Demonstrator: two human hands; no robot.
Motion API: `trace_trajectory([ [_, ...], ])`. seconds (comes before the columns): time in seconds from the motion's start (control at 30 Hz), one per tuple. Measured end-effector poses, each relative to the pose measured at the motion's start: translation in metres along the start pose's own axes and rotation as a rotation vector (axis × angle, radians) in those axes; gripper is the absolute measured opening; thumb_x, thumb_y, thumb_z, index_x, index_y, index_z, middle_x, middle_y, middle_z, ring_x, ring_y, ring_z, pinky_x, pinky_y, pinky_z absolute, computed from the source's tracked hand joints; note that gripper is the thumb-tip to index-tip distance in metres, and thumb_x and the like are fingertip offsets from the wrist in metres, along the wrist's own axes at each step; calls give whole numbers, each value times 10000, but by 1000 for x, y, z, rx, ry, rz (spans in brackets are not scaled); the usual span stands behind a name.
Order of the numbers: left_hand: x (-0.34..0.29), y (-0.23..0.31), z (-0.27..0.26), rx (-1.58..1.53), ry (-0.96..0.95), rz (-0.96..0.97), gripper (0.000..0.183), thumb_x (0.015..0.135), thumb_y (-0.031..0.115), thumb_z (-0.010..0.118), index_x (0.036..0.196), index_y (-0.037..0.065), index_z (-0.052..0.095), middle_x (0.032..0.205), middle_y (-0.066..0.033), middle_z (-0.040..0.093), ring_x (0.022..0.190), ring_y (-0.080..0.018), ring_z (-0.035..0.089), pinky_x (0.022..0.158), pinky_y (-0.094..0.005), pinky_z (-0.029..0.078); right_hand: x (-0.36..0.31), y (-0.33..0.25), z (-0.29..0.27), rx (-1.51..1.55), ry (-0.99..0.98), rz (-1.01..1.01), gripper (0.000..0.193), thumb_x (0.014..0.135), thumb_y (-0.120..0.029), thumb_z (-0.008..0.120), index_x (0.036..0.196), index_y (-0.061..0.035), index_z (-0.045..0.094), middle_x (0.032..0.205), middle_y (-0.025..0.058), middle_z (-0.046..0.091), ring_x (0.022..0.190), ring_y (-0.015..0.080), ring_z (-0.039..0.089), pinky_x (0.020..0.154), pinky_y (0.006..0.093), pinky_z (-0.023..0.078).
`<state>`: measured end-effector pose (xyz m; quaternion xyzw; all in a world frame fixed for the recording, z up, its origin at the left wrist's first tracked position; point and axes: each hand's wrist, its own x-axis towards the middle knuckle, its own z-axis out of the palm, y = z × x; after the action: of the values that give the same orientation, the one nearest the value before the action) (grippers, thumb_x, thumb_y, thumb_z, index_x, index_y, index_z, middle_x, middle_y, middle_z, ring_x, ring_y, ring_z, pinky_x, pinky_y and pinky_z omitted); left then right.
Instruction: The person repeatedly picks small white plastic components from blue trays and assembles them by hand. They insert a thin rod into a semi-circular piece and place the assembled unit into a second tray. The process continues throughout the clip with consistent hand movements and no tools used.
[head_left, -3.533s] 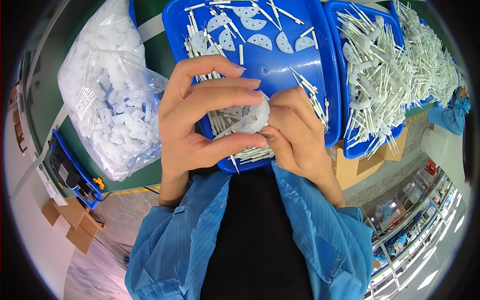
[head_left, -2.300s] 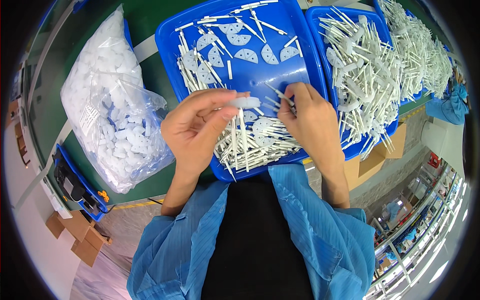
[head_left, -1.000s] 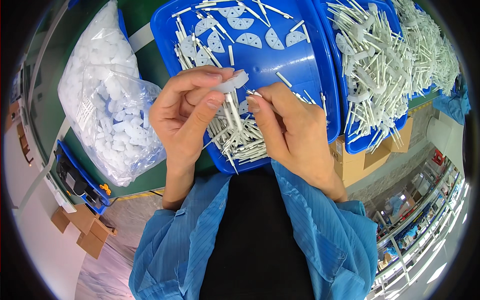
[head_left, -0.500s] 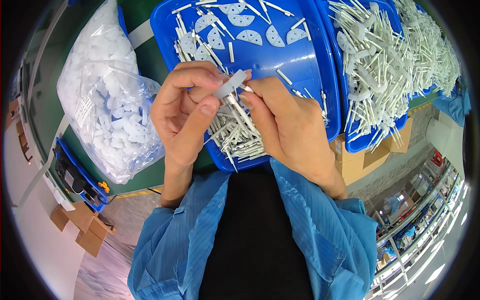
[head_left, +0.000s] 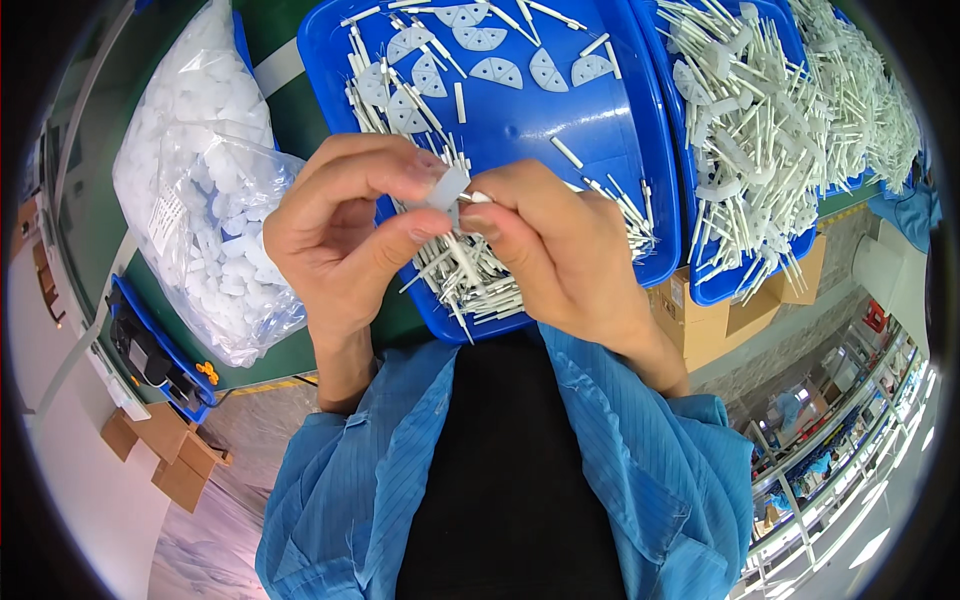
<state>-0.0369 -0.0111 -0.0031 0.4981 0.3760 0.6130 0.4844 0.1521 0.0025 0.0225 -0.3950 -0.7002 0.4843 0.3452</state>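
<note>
Above the near part of a blue tray (head_left: 590, 130), my left hand (head_left: 345, 225) pinches a white plastic piece (head_left: 449, 188) between thumb and fingers. It looks like one of the half-round pieces with holes (head_left: 497, 71) lying in the tray. My right hand (head_left: 560, 245) is closed on a thin white rod (head_left: 479, 197) right beside that piece, with only the rod's tip showing between thumb and forefinger. Under the piece hang white rods, blurred against the heap of white rods (head_left: 490, 300) in the tray; whether they are joined to it I cannot tell.
On the left lies a clear plastic bag (head_left: 215, 200) full of white pieces. To the right, another blue tray (head_left: 705, 290) holds a heap of pieces with rods in them, and more heaps (head_left: 850, 100) lie beyond. A cardboard box (head_left: 700, 325) sits below the trays.
My left hand has shifted a little left and down, tilting the white piece. My right hand has moved slightly left and down, its fingers still against the piece.
</note>
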Motion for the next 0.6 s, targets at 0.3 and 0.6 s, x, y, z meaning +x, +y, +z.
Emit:
trace_trajectory([
  [0.3, -5, -2, 4, -121, 27, -51, 263, 719, -30, 825, 950, -38, 700, 1014, -159, 661, 928, -220, 669, 798, -297, 544, -2, -1, -1, -151, 24, -65, 175, 872, -22, 696, 1035, -12, 633, 749, 101, 671, 573, 257, 658, 508, 316, 485],
  [0.6, -2, 1, 8, 94, -32, 137, 304, 690, 4, 859, 952, -37, 710, 943, -168, 685, 835, -227, 693, 742, -304, 557, -2, -3, -6, -369, 45, -240, 220, 833, -58, 744, 1019, -3, 640, 654, 63, 607, 500, 216, 582, 470, 317, 451],
])
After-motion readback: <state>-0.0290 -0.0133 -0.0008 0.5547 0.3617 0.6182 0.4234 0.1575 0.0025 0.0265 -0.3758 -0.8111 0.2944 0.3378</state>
